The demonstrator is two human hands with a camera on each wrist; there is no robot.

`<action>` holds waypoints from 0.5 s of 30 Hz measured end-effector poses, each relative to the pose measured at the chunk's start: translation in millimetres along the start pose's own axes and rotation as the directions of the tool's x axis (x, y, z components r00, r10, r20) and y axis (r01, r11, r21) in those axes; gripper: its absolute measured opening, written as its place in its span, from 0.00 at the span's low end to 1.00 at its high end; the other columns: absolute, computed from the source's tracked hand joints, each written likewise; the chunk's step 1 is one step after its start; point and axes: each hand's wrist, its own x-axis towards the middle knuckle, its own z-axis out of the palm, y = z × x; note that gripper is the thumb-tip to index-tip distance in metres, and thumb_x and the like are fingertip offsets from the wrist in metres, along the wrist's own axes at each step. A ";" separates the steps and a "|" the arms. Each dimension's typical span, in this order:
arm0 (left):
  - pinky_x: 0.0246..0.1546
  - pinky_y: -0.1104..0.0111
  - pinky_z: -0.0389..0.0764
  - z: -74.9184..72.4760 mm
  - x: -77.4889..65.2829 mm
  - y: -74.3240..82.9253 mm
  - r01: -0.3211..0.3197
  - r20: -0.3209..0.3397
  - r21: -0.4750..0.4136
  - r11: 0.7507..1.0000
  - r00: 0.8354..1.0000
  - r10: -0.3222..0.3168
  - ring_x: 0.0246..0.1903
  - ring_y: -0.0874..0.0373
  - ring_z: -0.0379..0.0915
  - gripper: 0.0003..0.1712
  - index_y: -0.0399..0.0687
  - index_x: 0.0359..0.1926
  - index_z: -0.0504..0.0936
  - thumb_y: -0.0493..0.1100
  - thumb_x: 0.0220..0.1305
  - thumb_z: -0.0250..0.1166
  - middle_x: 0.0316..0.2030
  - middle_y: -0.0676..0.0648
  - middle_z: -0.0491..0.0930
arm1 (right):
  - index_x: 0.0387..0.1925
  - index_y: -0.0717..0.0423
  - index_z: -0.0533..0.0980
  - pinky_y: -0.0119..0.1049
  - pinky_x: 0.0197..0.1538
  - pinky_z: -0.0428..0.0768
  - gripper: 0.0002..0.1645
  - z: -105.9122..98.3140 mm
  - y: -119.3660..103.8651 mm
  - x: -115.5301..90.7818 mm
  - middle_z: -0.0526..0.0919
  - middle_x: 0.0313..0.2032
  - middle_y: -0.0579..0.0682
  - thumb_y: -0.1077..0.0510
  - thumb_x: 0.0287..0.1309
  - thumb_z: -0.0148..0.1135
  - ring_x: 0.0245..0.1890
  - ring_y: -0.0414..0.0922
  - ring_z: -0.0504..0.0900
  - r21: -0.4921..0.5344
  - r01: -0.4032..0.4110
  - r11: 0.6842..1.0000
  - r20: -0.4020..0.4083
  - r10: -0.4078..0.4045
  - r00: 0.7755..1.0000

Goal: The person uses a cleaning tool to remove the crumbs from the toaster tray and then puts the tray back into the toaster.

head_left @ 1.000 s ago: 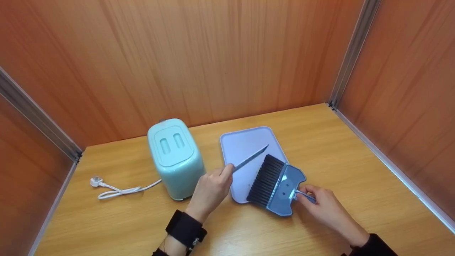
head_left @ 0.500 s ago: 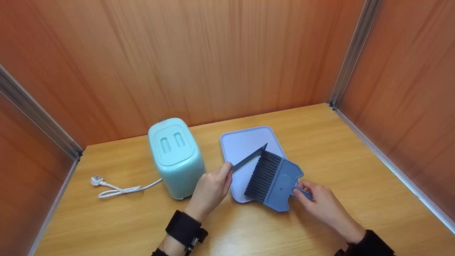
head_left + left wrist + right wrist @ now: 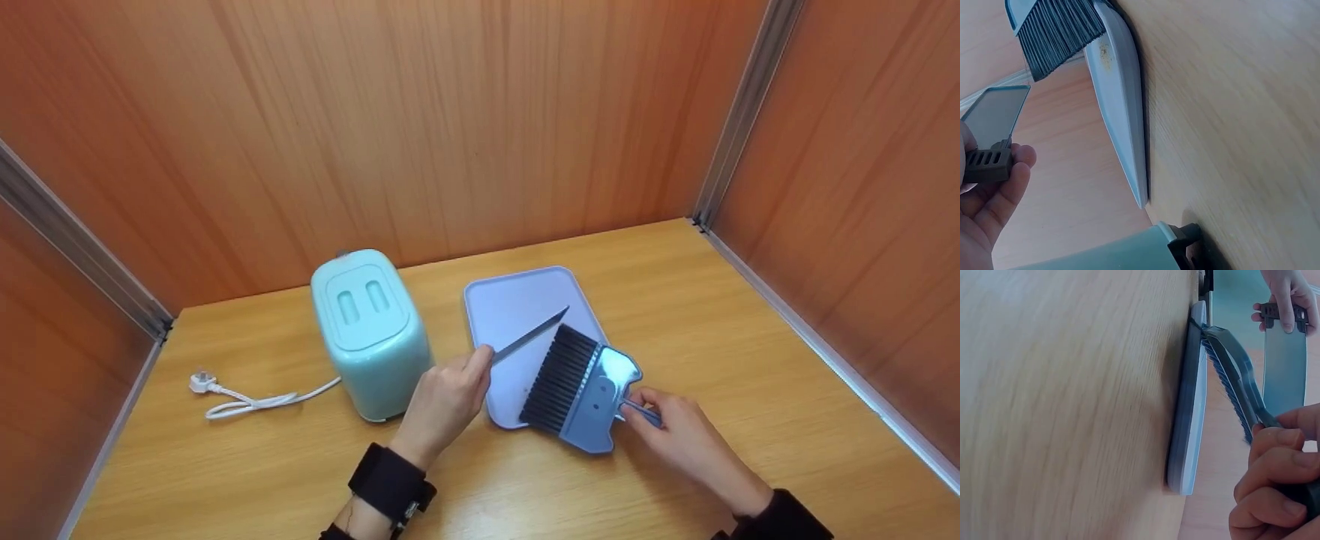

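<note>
My left hand [image 3: 448, 397] pinches the dark slotted end of a thin crumb tray [image 3: 999, 115], held tilted above the lilac serving tray [image 3: 510, 300]. In my right hand [image 3: 679, 431] is the handle of a blue hand brush [image 3: 600, 397] with dark bristles [image 3: 559, 379]. The bristles hang over the serving tray's near right part, close to the crumb tray; the head view does not settle whether they touch it. Brownish crumbs [image 3: 1105, 55] lie on the serving tray below the brush, in the left wrist view.
A mint-green toaster [image 3: 375, 337] with a lid over its slots stands left of the serving tray. Its white cord [image 3: 259, 405] and plug [image 3: 202, 382] lie on the wooden table [image 3: 262, 480]. Wooden panels [image 3: 465, 127] enclose the back and sides.
The brush swung up and left against the crumb tray, then back down and right, its face tilting. The crumb tray tipped slightly and came back. Both grips stay the same.
</note>
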 end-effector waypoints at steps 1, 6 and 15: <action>0.17 0.72 0.74 0.2 -0.2 -0.3 0.001 0.000 -0.003 1.000 1.000 -0.001 0.18 0.63 0.68 0.08 0.44 0.47 0.78 0.34 0.72 0.68 0.22 0.52 0.77 | 0.37 0.52 0.78 0.29 0.34 0.70 0.09 -0.3 -0.9 -1.1 0.79 0.30 0.44 0.53 0.76 0.63 0.34 0.42 0.76 0.001 -0.006 1.000 0.003 0.006 1.000; 0.18 0.70 0.77 1.0 -0.9 -2.1 0.016 -0.011 -0.019 1.000 1.000 -0.016 0.19 0.62 0.71 0.09 0.44 0.48 0.78 0.33 0.72 0.68 0.23 0.52 0.79 | 0.36 0.51 0.78 0.29 0.35 0.70 0.10 -1.6 -5.9 -8.3 0.77 0.28 0.43 0.52 0.76 0.64 0.33 0.40 0.75 -0.018 0.048 0.999 -0.034 -0.049 0.998; 0.21 0.76 0.77 -0.5 0.8 -2.3 0.223 0.103 -0.296 0.929 0.974 -0.201 0.22 0.63 0.77 0.04 0.44 0.47 0.77 0.34 0.77 0.63 0.24 0.50 0.81 | 0.40 0.48 0.80 0.26 0.30 0.71 0.07 4.0 -15.9 -16.6 0.80 0.27 0.37 0.52 0.76 0.64 0.26 0.30 0.72 -0.124 0.320 0.939 -0.121 -0.335 0.935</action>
